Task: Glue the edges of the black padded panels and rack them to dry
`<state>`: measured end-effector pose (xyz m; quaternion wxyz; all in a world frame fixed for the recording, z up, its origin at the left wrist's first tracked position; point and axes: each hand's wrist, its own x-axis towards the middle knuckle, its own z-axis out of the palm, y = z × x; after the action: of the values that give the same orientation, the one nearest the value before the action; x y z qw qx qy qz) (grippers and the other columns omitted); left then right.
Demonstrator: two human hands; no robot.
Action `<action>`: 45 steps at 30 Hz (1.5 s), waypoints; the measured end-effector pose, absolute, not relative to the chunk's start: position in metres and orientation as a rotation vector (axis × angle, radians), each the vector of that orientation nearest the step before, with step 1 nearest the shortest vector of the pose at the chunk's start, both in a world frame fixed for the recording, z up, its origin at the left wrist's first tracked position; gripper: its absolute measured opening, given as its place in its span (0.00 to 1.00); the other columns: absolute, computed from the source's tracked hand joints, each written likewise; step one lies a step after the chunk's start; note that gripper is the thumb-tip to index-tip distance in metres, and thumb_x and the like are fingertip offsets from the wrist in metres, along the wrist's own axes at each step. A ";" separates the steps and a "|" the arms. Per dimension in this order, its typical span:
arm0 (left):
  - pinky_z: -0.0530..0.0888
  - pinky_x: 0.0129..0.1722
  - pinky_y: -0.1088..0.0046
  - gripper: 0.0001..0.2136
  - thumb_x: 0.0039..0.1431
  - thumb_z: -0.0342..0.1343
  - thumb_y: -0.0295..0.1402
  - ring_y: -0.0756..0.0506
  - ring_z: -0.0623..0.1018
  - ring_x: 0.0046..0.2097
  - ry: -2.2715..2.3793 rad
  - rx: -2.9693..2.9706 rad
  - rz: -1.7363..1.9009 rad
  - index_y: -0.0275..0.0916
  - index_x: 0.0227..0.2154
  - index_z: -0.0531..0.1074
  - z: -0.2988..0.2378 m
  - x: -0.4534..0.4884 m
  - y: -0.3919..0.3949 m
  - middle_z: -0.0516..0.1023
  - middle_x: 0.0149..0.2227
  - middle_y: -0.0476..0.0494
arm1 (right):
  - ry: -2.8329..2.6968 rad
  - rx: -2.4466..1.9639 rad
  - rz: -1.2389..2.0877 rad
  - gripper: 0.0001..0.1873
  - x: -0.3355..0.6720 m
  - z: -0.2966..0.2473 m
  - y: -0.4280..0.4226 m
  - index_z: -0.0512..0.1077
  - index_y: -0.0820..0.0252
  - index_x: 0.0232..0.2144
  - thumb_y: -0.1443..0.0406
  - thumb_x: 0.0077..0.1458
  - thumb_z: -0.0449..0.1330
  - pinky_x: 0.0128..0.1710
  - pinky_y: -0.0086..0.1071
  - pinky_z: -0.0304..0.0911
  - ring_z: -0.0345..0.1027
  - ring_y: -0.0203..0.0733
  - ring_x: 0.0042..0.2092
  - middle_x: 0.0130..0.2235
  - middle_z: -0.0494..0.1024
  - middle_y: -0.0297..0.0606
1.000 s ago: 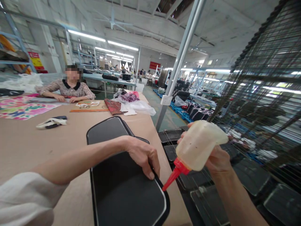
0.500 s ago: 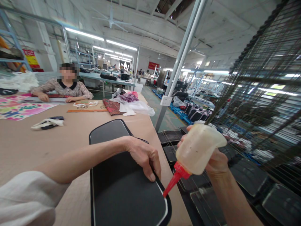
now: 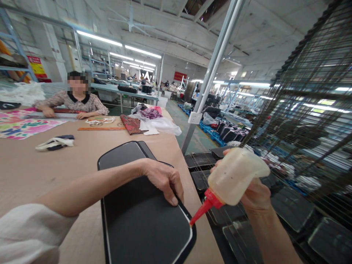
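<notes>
My right hand (image 3: 254, 192) grips a cloudy squeeze bottle (image 3: 236, 176) with a red nozzle. The nozzle tip touches the white-edged rim of a black flat panel (image 3: 143, 223) near its right corner. My left hand (image 3: 165, 179) presses down on the panel's top face, fingers curled at its right edge. A second black panel (image 3: 123, 154) lies under it, sticking out toward the far side.
The panels lie on a brown table (image 3: 41, 161). A person (image 3: 74, 101) sits at its far left with colourful fabric (image 3: 24, 126). Cloth scraps (image 3: 156, 123) lie at the far end. A wire rack (image 3: 302, 110) with black panels stands on the right, beside a metal pole (image 3: 211, 73).
The panel stack has shifted slightly left under my left hand. The nozzle tip has moved down along the panel's right edge toward the corner.
</notes>
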<state>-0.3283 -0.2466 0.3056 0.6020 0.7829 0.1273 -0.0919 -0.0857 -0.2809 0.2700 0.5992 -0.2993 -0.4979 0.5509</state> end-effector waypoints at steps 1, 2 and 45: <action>0.68 0.39 0.77 0.09 0.48 0.58 0.34 0.45 0.73 0.37 0.304 1.814 -0.202 0.33 0.26 0.77 0.305 -0.330 -0.246 0.75 0.26 0.47 | -1.149 -0.698 1.262 0.41 -0.085 0.269 -0.282 0.63 0.51 0.47 0.51 0.27 0.67 0.37 0.45 0.65 0.69 0.50 0.38 0.37 0.74 0.40; 0.68 0.38 0.78 0.09 0.48 0.58 0.35 0.45 0.73 0.37 0.311 1.819 -0.188 0.33 0.27 0.77 0.305 -0.332 -0.245 0.75 0.26 0.47 | -1.144 -0.703 1.244 0.40 -0.085 0.269 -0.283 0.63 0.52 0.47 0.52 0.27 0.67 0.37 0.45 0.65 0.69 0.50 0.38 0.37 0.74 0.40; 0.65 0.30 0.80 0.11 0.49 0.56 0.37 0.52 0.69 0.28 0.618 1.642 0.221 0.34 0.30 0.76 0.257 -0.363 -0.222 0.73 0.26 0.49 | -0.836 -0.851 0.771 0.24 -0.088 0.238 -0.325 0.61 0.48 0.50 0.61 0.49 0.56 0.44 0.43 0.64 0.55 0.47 0.55 0.48 0.69 0.37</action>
<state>-0.3630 -0.2217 0.2573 0.6339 0.7182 0.2702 0.0965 -0.0876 -0.3249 0.2375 0.7582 -0.3905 -0.3838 0.3540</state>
